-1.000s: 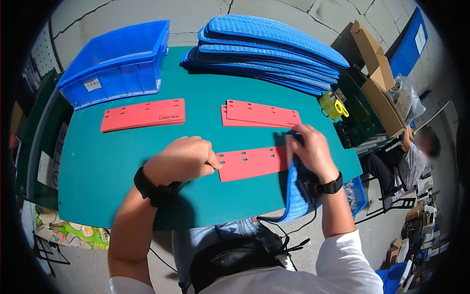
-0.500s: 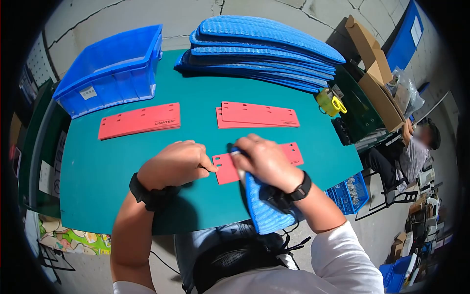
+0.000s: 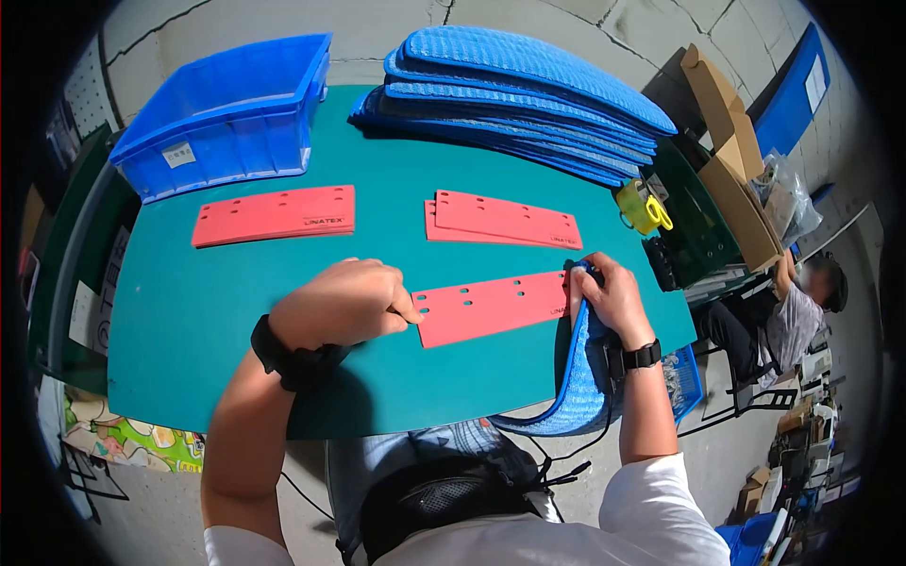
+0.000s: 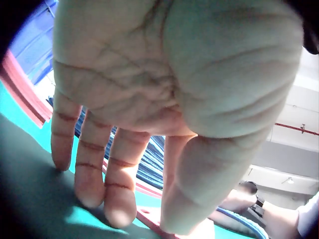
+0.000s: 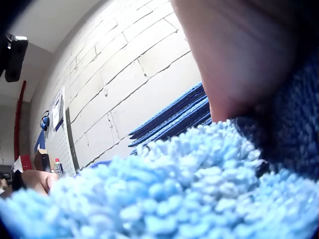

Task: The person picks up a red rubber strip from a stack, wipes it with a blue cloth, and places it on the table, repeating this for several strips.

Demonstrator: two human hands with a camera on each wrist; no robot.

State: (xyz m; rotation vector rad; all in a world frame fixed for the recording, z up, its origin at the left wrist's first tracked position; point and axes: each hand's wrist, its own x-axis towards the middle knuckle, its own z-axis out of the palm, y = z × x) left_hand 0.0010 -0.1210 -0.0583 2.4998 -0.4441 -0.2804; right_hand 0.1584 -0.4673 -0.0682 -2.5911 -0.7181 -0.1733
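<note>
A red rubber sheet (image 3: 495,308) with small slots lies near the table's front. At its left end, my left hand (image 3: 349,300) pinches the edge between thumb and forefinger. In the left wrist view the other fingers (image 4: 91,172) reach down toward the green tabletop. My right hand (image 3: 615,300) grips a blue mop pad (image 3: 587,382) at the sheet's right end, over part of its printed lettering. The pad hangs down past the table's front edge, and its looped pile (image 5: 164,184) fills the bottom of the right wrist view.
Behind lie two stacks of red sheets, one at left (image 3: 274,217) and one at right (image 3: 510,222). Farther back are a blue bin (image 3: 226,156) and piled blue pads (image 3: 528,90). Yellow-handled scissors (image 3: 658,219) stand at the right edge. Beyond it, a person (image 3: 797,316) sits.
My right hand moved the mop pad left across the red sheet, then back to its right end. The left hand has stayed at the left end.
</note>
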